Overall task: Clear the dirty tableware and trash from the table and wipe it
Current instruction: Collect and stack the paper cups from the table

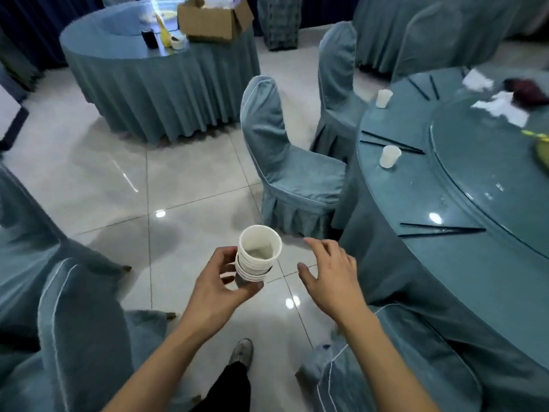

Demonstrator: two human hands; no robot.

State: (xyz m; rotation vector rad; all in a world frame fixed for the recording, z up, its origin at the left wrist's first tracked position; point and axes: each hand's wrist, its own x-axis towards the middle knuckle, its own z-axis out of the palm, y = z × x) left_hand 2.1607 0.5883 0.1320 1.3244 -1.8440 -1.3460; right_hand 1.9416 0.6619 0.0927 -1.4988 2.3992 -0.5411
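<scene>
My left hand grips a stack of white paper cups above the tiled floor. Just right of the stack hovers my right hand, fingers spread and holding nothing. The round table with a blue cloth and glass top fills the right side. On it stand two white paper cups, one nearer and one farther back. Black chopsticks lie near the table's edge, and another pair lies by the nearer cup. White crumpled napkins and a dark red cloth lie farther back.
Blue-covered chairs stand around: one by the table ahead, one at my lower left, one at my lower right. A second round table at the back left carries a cardboard box. Glossy tiled floor lies between.
</scene>
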